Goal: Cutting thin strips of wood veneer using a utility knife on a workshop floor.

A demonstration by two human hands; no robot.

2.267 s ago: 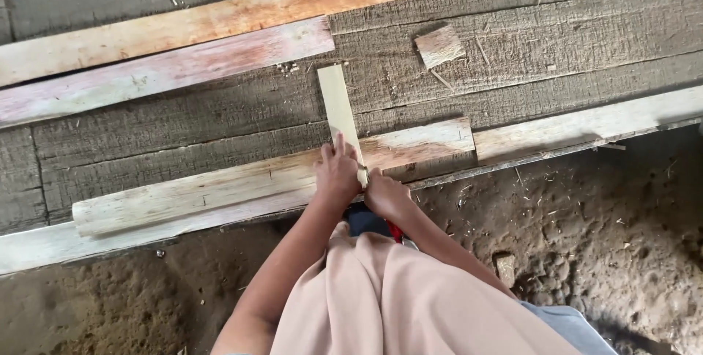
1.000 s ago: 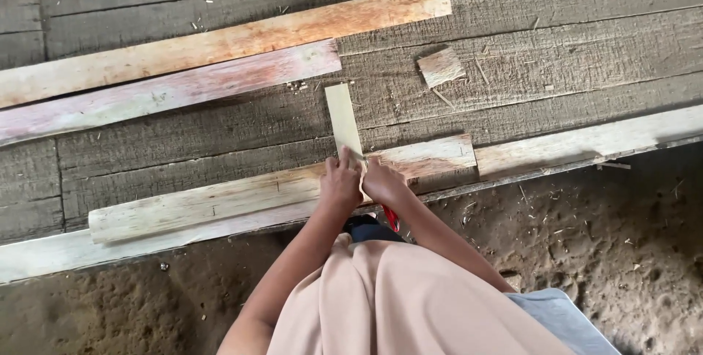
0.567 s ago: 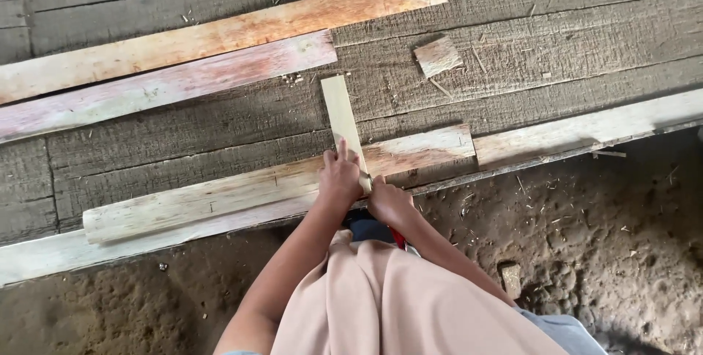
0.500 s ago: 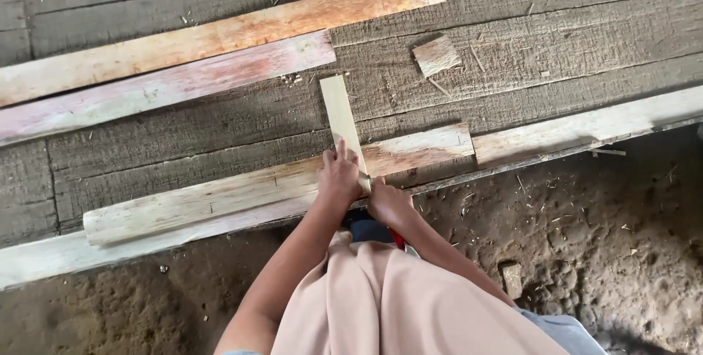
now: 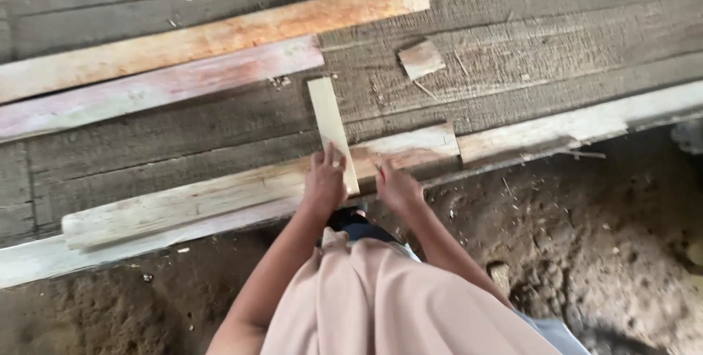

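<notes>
Lying farthest left, a pinkish plank (image 5: 154,91) and an orange-stained plank (image 5: 212,36) run side by side across the grey board floor (image 5: 556,40), well apart from the work. Nearer, a long pale beam (image 5: 220,197) rests along the floor's front edge, and across it, pointing away from the person, lies a short thin wooden slat (image 5: 331,124). The left hand (image 5: 326,179) presses down on the slat's near end, fingers spread flat over it rather than wrapped round it, pinning it against the beam. Just to the right, the right hand (image 5: 395,183) sits on the beam beside the slat with fingers curled; something small and reddish shows at its fingertips, but whether it is gripped I cannot tell. The slat looks light, dry and stiff, likely to split along the grain if levered, so its near end over the beam seems the sound place to hold it, with the far end free to swing. Further right, a small square offcut (image 5: 421,58) lies loose on the floor, near but not touching. A paler edge board (image 5: 586,121) continues to the right, and below it the ground drops to bare earth (image 5: 586,252). Room is open ahead and to the right; the beam's edge and that drop bound the near side.
</notes>
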